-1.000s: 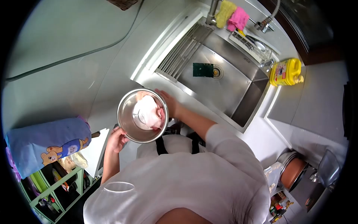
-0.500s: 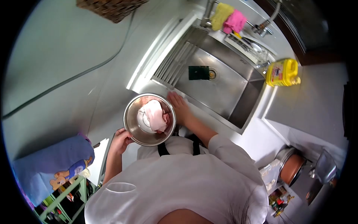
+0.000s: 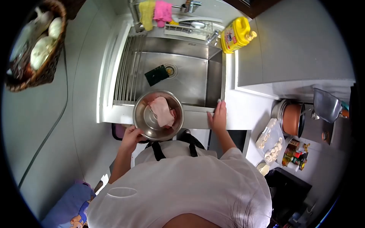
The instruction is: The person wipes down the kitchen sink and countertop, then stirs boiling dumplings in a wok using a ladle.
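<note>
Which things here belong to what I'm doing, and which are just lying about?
Likely part of the job: metal bowl, held by the left hand; meat inside it; sink ahead.

Apparently just lying about: yellow bottle; pink cloth; wicker basket.

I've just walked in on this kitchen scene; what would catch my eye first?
Probably the shiny metal bowl with pale pink meat inside, held by the left hand at the near edge of the sink. Next, the bright yellow jug by the sink's far right corner, and the pink cloth hanging beside a yellow cloth behind the sink.
</note>
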A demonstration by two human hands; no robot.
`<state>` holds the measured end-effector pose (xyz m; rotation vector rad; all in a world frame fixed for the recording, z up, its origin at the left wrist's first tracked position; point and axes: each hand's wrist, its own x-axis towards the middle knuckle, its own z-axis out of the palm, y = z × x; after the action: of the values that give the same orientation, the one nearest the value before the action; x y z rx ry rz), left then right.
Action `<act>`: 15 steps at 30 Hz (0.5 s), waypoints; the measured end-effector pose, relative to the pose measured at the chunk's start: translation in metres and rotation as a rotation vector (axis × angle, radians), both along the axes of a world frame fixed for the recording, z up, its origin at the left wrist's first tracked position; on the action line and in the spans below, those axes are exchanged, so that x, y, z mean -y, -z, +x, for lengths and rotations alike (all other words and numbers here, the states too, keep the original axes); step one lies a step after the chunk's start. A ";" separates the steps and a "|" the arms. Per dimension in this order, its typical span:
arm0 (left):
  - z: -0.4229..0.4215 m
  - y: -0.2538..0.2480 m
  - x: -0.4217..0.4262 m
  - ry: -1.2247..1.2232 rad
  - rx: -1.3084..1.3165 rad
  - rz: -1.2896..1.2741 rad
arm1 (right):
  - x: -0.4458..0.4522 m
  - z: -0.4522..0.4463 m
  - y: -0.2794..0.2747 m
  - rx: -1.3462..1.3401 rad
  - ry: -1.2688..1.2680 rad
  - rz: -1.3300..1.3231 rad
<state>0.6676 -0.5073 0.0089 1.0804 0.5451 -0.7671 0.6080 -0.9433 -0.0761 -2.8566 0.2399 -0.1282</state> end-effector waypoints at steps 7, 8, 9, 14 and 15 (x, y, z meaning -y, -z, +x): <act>0.003 -0.006 0.027 0.113 -0.047 0.056 | 0.047 0.166 0.030 -0.028 0.248 -0.104; 0.002 -0.003 0.025 0.123 -0.041 0.072 | 0.053 0.191 0.033 -0.013 0.310 -0.091; 0.003 -0.002 0.023 0.140 -0.034 0.087 | 0.056 0.211 0.035 -0.001 0.370 -0.076; 0.009 -0.020 0.036 0.155 -0.035 0.153 | 0.067 0.239 0.045 0.052 0.213 -0.096; 0.010 -0.013 0.035 0.189 -0.027 0.149 | 0.071 0.233 0.049 0.097 0.110 -0.061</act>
<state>0.6774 -0.5420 0.0218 1.2735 0.5345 -0.9181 0.8406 -1.0145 -0.1255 -2.8878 0.3793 -0.3004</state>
